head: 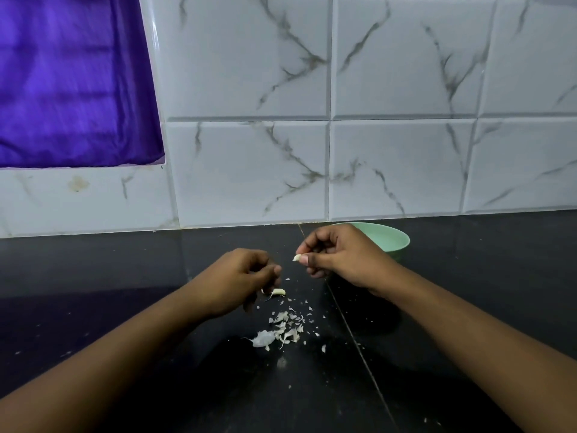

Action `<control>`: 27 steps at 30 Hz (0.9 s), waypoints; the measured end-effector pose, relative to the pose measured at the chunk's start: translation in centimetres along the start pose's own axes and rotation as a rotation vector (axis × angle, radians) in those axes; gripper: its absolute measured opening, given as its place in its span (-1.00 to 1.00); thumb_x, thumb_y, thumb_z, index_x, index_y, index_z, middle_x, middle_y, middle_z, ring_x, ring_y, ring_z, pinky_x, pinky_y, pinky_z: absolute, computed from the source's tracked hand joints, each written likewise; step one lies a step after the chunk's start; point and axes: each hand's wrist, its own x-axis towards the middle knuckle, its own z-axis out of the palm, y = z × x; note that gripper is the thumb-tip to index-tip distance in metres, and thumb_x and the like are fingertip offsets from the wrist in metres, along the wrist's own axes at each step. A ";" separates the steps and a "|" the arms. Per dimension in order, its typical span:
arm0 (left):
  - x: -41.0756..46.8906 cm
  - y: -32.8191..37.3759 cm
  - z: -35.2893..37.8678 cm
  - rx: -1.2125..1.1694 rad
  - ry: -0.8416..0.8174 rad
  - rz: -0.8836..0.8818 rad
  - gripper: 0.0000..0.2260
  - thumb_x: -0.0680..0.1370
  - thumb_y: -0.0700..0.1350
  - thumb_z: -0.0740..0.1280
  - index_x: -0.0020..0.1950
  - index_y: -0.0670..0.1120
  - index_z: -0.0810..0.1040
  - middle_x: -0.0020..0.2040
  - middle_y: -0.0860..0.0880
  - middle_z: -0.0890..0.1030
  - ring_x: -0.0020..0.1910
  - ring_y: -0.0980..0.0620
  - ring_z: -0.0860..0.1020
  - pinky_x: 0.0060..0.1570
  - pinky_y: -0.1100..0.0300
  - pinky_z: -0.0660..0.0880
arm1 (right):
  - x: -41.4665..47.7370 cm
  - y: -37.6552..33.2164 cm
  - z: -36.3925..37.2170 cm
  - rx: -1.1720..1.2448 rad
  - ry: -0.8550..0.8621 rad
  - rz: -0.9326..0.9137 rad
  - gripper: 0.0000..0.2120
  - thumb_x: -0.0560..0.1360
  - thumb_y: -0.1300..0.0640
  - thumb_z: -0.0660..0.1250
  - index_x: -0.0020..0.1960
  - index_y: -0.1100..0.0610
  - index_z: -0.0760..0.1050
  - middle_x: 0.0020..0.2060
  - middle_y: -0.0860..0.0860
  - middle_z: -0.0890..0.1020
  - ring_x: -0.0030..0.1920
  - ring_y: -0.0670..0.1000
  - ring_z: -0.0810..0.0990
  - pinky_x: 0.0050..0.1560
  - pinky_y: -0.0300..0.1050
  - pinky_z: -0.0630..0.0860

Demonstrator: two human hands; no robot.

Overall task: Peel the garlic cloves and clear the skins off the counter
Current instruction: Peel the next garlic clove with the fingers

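The right hand (337, 260) pinches a garlic clove (296, 258), green bowl (392, 240) just behind it; the left hand (240, 276), curled, grip unclear, is just above the second clove (278, 291) lying crosswise.

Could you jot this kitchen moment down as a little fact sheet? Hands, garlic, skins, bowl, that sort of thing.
right hand: pinches a garlic clove at its fingertips
left hand: fingers curled; unclear whether it holds anything
loose clove: lies on the counter beside the left hand
skins: scattered on the black counter, in front of both hands
green bowl: stands behind the right hand, near the tiled wall
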 end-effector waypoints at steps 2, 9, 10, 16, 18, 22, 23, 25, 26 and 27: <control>-0.2 0.1 0.0 0.112 -0.027 0.042 -0.95 0.53 -0.15 0.37 -0.08 -0.11 0.60 -0.32 0.08 0.64 -0.50 0.10 0.53 -0.54 0.46 0.29 | -0.1 -0.1 0.0 0.067 -0.007 0.032 -0.90 0.43 0.35 0.41 -0.18 0.18 0.56 -0.37 0.06 0.59 -0.34 -0.07 0.60 -0.23 -0.21 0.61; 0.0 0.0 0.0 0.056 0.155 0.094 -0.89 0.37 -0.08 0.53 -0.16 -0.04 0.67 -0.36 0.11 0.67 -0.40 0.14 0.64 -0.46 0.45 0.37 | -0.6 -0.5 0.4 0.201 -0.042 0.086 -0.92 0.40 0.37 0.43 -0.18 0.24 0.57 -0.42 0.02 0.60 -0.37 -0.08 0.60 -0.28 -0.22 0.61; 0.0 -0.1 0.2 0.064 0.177 0.120 -0.88 0.37 -0.06 0.53 -0.14 -0.03 0.68 -0.36 0.15 0.67 -0.39 0.18 0.63 -0.42 0.44 0.39 | -0.6 -0.5 0.5 0.214 -0.046 0.096 -0.92 0.40 0.37 0.44 -0.18 0.25 0.57 -0.42 0.02 0.61 -0.37 -0.07 0.60 -0.28 -0.21 0.61; -0.1 -0.4 0.2 0.152 0.174 0.207 -0.76 0.45 0.13 0.43 -0.31 0.01 0.59 -0.44 0.04 0.64 -0.43 0.15 0.60 -0.25 0.15 0.53 | -0.8 -0.9 0.8 0.290 -0.056 0.114 -0.91 0.40 0.38 0.43 -0.21 0.26 0.54 -0.43 0.03 0.61 -0.41 -0.08 0.59 -0.33 -0.22 0.60; -0.2 -0.1 -0.1 0.154 0.122 0.162 -0.58 0.48 0.25 0.31 -0.39 -0.04 0.53 -0.49 -0.02 0.60 -0.48 0.08 0.57 -0.27 0.10 0.51 | -0.7 -1.0 0.5 0.258 -0.031 0.111 -0.91 0.40 0.37 0.43 -0.22 0.24 0.55 -0.43 0.03 0.61 -0.40 -0.08 0.59 -0.33 -0.23 0.59; -0.2 -0.2 -0.2 0.107 0.073 0.053 -0.40 0.52 0.32 0.10 -0.53 -0.08 0.45 -0.54 -0.07 0.55 -0.54 0.02 0.52 -0.32 0.18 0.45 | -0.8 -1.0 0.2 0.196 -0.020 0.123 -0.91 0.40 0.35 0.44 -0.21 0.23 0.55 -0.43 0.01 0.59 -0.39 -0.07 0.58 -0.27 -0.20 0.61; -0.1 -0.2 -0.2 0.115 0.059 0.038 -0.38 0.54 0.33 0.08 -0.52 -0.08 0.47 -0.52 -0.09 0.57 -0.53 0.03 0.53 -0.29 0.14 0.47 | -0.8 -1.0 0.2 0.194 -0.024 0.126 -0.91 0.40 0.35 0.44 -0.21 0.24 0.55 -0.43 0.01 0.59 -0.40 -0.07 0.58 -0.27 -0.19 0.61; -0.1 -0.4 -0.3 0.133 0.052 0.021 -0.43 0.56 0.28 0.09 -0.47 -0.04 0.55 -0.47 -0.09 0.62 -0.48 0.07 0.57 -0.19 0.07 0.52 | -0.8 -1.0 0.2 0.206 -0.028 0.132 -0.90 0.40 0.35 0.45 -0.21 0.23 0.54 -0.43 0.00 0.59 -0.39 -0.07 0.58 -0.25 -0.18 0.62; 0.0 -0.5 -0.3 0.165 0.055 0.031 -0.49 0.58 0.22 0.15 -0.44 -0.01 0.58 -0.45 -0.04 0.63 -0.45 0.11 0.59 -0.15 0.07 0.54 | -0.8 -1.0 0.1 0.218 -0.030 0.134 -0.90 0.39 0.36 0.45 -0.21 0.23 0.55 -0.43 0.00 0.59 -0.39 -0.07 0.59 -0.25 -0.18 0.63; 0.1 -0.7 -0.4 0.223 0.054 0.057 -0.58 0.58 0.15 0.23 -0.42 0.02 0.60 -0.43 0.03 0.64 -0.43 0.16 0.59 -0.14 0.09 0.55 | -0.8 -1.0 0.1 0.232 -0.031 0.135 -0.90 0.39 0.36 0.45 -0.20 0.23 0.55 -0.43 0.00 0.60 -0.39 -0.07 0.59 -0.25 -0.18 0.63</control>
